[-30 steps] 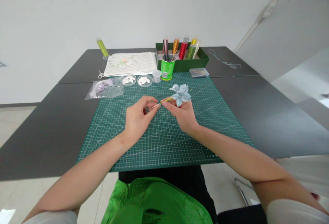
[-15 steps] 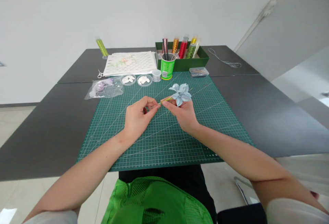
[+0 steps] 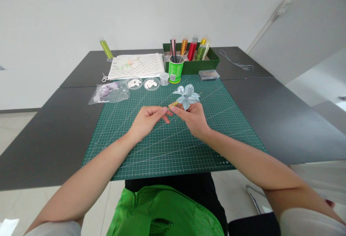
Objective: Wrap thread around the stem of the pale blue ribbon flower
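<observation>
Pale blue artificial flowers [image 3: 187,95] stand out above my right hand [image 3: 192,117]. That hand is closed, its thumb and fingers pinching the yellow-green stem [image 3: 174,104] below the petals. My left hand [image 3: 151,117] meets it from the left, thumb and index finger pinched at the stem's lower end, other fingers partly curled. The stem's tip is hidden between the fingertips. Both hands are just above a green cutting mat [image 3: 162,156].
Behind the hands are a green can [image 3: 176,73] with sticks, a dark green box [image 3: 213,64] of thread spools, dishes of white pieces [image 3: 134,83], a plastic bag [image 3: 109,92], a small clear case [image 3: 209,75], white sheets [image 3: 148,64] and scissors [image 3: 104,78].
The flowers have turned and shifted slightly left. My left hand has rolled over, its thumb now on top at the stem's end, and the thin wire seen by its fingers is hidden.
</observation>
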Motion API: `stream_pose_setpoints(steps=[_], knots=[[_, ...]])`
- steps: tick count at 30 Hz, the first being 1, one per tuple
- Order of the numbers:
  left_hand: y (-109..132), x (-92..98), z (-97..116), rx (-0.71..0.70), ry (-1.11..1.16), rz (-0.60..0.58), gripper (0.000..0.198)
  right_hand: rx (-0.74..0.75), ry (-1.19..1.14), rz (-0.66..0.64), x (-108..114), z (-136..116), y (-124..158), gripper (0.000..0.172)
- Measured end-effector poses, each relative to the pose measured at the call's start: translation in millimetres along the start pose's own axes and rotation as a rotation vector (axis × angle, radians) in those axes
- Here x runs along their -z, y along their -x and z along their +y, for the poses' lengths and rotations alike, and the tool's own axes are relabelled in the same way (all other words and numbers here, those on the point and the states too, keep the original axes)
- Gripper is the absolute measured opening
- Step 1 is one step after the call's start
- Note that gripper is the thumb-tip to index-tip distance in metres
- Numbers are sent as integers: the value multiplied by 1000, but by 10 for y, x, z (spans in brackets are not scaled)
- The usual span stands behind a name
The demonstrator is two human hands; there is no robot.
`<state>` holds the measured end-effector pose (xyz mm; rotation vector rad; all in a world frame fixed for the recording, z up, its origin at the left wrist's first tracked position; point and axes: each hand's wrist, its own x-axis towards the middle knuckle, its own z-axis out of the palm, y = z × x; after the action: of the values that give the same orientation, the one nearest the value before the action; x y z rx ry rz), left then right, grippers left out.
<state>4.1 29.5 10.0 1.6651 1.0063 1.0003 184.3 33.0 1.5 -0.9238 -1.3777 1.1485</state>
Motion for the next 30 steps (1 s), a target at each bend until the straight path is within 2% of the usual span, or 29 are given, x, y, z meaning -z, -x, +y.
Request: stream_pose_setpoints(steps=[5, 13, 20, 23, 30], knots=[[2, -11, -4, 18, 27, 4, 38, 4, 66, -7, 6, 16, 11, 31], [9, -50, -20, 44, 36, 75, 36, 26, 85, -17, 10, 83, 7, 31], [11, -59, 1, 65, 111, 57, 34, 67, 72, -23, 4, 55, -7, 32], [27, -39, 16, 28, 36, 49, 38, 75, 69, -11, -3, 44, -4, 30], [94, -28, 66, -64, -334, 87, 39, 42, 124, -19, -11, 56, 17, 28]])
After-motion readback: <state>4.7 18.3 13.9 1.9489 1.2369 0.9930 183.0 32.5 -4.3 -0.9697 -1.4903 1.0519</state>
